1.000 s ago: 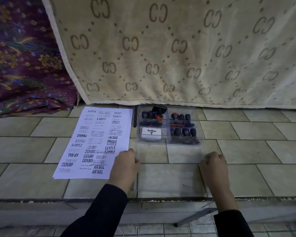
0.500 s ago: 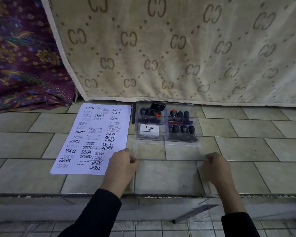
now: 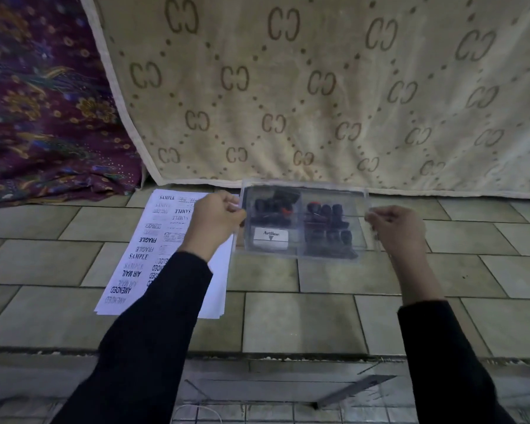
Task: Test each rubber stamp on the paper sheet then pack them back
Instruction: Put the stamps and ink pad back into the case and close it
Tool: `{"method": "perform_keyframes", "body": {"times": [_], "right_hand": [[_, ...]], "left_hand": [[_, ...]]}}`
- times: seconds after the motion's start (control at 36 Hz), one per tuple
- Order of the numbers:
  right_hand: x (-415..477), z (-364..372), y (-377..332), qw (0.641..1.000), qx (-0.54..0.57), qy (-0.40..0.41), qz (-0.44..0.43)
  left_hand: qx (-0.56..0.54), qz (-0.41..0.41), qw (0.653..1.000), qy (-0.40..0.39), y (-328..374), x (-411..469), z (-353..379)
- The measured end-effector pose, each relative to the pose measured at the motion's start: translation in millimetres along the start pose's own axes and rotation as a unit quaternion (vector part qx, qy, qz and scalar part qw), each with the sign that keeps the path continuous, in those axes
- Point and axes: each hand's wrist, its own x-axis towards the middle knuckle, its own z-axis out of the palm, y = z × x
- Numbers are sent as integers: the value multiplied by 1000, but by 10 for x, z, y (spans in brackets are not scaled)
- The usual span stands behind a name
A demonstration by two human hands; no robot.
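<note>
A clear plastic box [image 3: 300, 255] stands on the tiled floor with several dark rubber stamps [image 3: 328, 221] and a white Artline ink pad [image 3: 270, 238] inside. A clear lid [image 3: 357, 197] hangs over the box, slightly tilted. My left hand [image 3: 214, 220] pinches the lid's left edge and my right hand [image 3: 395, 228] pinches its right edge. Whether the lid touches the box I cannot tell. A white paper sheet [image 3: 141, 258] covered in stamped words lies left of the box, partly hidden by my left arm.
A beige patterned blanket [image 3: 318, 87] hangs right behind the box. A purple floral cloth [image 3: 37, 111] lies at the back left. The floor drops at a step edge [image 3: 257, 354] close to me, with a lower tiled level below.
Both hands have lifted the clear lid off the floor in front of the box and carried it away from me, over the box.
</note>
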Motion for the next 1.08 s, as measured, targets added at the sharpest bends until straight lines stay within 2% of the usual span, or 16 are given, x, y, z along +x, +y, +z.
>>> {"method": "perform_keyframes", "body": {"times": [0.22,0.47,0.67,1.08], "right_hand": [[558,330,18,998,-55,-21,-15],[571,391,84,988,-141,-58,-33],[596,416,138,987,-150,-52,-31],[529,421,213,990,-140,-30,-10]], "left_hand": [[59,7,998,-1,-75,490,233],[89,22,996,3,-199,563,355],[88,0,996,7,-195,551,366],[92,34,995,15,-227,468,434]]}}
